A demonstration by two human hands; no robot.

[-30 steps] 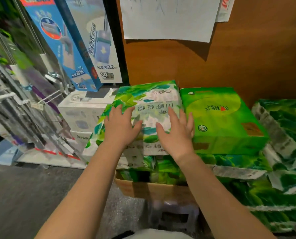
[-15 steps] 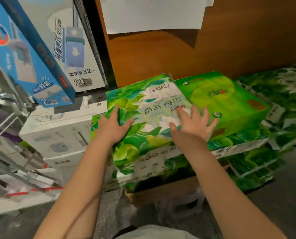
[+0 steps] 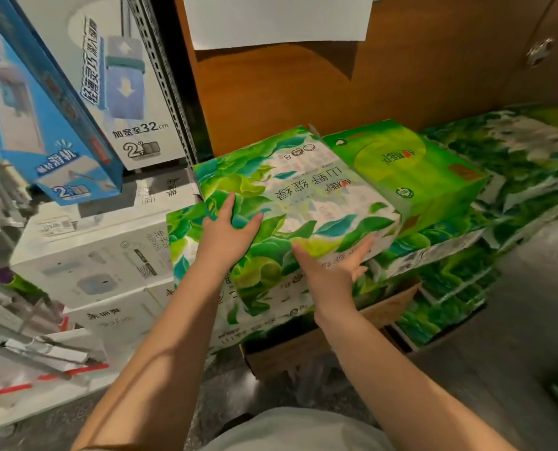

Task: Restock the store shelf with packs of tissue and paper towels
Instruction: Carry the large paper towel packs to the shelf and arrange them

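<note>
- Pressing on a leaf-printed tissue pack, both of a person's bare hands are working at the front of a low stack of green packs, seen from a head-worn camera looking down.
- The left hand is lying flat on the pack's top near its left edge, fingers straight and slightly spread, thumb out to the right.
- The right hand is pushing against the pack's near right corner with straight, open fingers; neither hand is curling round or pinching anything.
- The tissue pack is sitting on top of other green packs, with its right side touching a bright green tissue box and its far end close to a brown wooden back panel.
- More green packs are piled to the right (blurred, so their count is unclear), and the stack appears to be resting on a cardboard box.
- White cartons are stacked just left of the pack, below 2 tilted blue-and-white mop boxes.
- What could go wrong, as a judgement: the soft pack is overhanging the layer beneath on the near side, so an uneven push could be tipping it forward off the stack.
- Pushing too hard could also be shoving the green tissue box sideways or crumpling the wrapper.
</note>
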